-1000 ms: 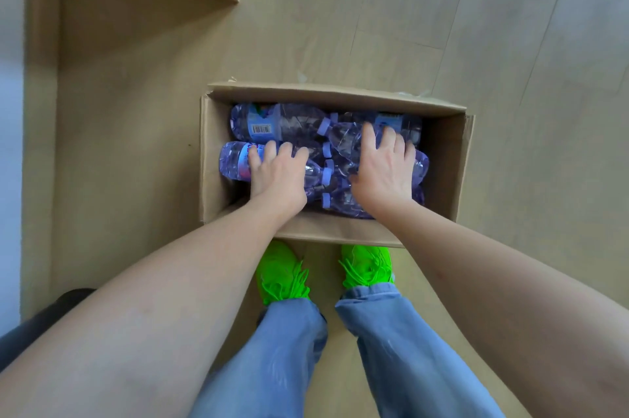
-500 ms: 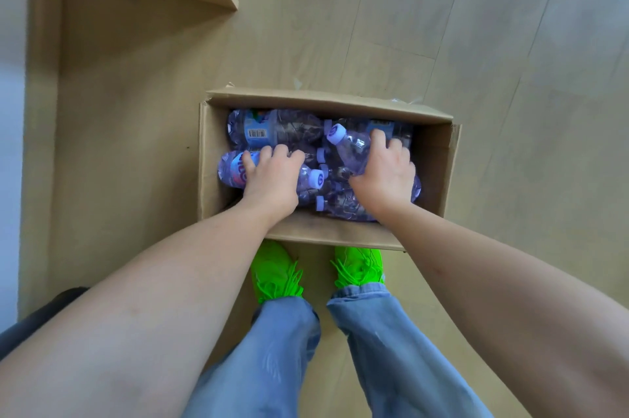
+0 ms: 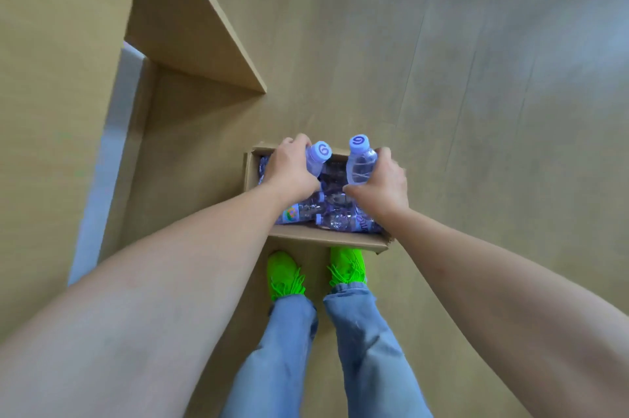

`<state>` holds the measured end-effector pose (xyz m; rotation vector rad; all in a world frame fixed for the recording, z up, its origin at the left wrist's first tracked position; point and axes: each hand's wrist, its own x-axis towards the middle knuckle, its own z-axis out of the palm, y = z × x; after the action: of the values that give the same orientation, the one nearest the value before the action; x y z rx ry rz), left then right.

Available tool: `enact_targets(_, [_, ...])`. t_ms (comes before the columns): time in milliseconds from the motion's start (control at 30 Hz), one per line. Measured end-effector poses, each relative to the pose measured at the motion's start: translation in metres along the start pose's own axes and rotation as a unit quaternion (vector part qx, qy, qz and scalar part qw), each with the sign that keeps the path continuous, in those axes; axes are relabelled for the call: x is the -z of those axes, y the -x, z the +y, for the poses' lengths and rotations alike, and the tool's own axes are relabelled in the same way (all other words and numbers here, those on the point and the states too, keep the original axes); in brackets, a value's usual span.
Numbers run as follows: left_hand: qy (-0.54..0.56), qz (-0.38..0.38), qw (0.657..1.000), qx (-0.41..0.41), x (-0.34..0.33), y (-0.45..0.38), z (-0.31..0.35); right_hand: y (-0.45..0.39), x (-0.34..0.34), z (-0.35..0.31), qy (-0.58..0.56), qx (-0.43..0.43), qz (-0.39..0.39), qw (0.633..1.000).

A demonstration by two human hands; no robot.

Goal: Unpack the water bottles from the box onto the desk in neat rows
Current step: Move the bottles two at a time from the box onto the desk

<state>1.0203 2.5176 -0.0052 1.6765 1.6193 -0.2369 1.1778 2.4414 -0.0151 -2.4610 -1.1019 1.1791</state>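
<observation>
Gripping clear purple-capped bottles: left hand (image 3: 292, 168) one (image 3: 316, 159), right hand (image 3: 383, 183) another (image 3: 360, 164).

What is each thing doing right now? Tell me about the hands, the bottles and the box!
left hand: grips a bottle
right hand: grips a bottle
left bottle: lifted, cap up, capped
right bottle: lifted, cap up, capped
cardboard box: open, on the floor
bottles in the box: lying down

We look down on a pale wood-plank floor (image 3: 476, 77). A light wooden tabletop (image 3: 51, 60) fills our left, its corner (image 3: 190, 36) jutting out.
</observation>
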Motion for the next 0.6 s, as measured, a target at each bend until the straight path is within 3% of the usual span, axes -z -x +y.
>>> enact_targets(300, [0.100,0.059,0.993,-0.002,0.179,0.095,0.110,0.073,0.161,-0.135,-0.041,0.080,0.062,0.994])
enact_targets(600, [0.185,0.201,0.962,-0.016,0.350,0.218,0.160,0.165,0.302,-0.271,-0.039,0.218,0.098,0.970])
